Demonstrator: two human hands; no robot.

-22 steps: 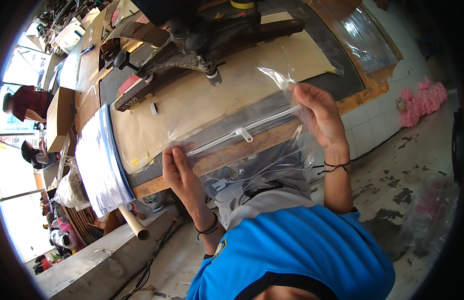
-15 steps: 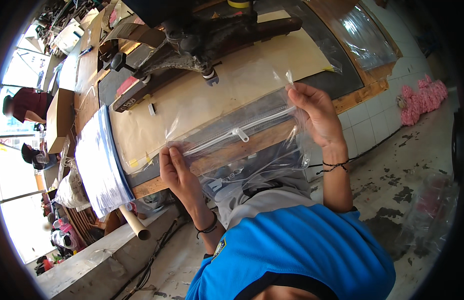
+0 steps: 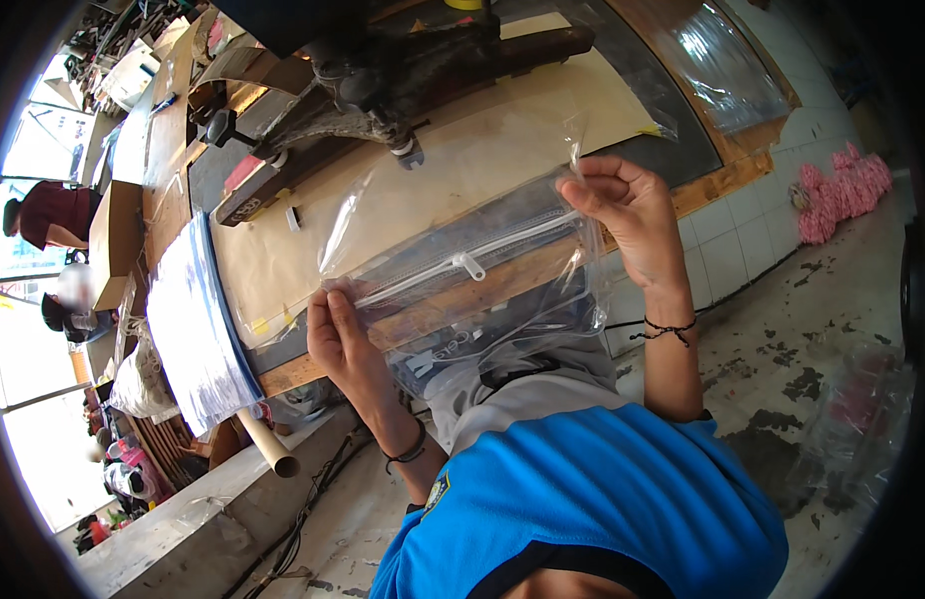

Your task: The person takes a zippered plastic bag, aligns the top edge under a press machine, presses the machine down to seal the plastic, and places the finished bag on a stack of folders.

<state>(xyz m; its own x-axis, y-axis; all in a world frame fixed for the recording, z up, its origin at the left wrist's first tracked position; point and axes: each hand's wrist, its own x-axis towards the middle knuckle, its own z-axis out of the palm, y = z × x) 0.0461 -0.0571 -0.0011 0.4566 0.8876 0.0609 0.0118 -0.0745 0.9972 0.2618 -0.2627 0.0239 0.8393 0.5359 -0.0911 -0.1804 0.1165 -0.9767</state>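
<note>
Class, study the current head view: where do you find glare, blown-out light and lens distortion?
In the head view, the windows at far left burn out to white; in the same head view, glare streaks the clear zippered pouch and the plastic sheets at upper right; also in the head view, fisheye distortion and a dark rim.

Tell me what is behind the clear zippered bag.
Through the clear bag, the tan sheet and the table's wooden edge show. The white zipper, left hand and right hand are not see-through, so whatever lies directly behind them cannot be seen.
</note>
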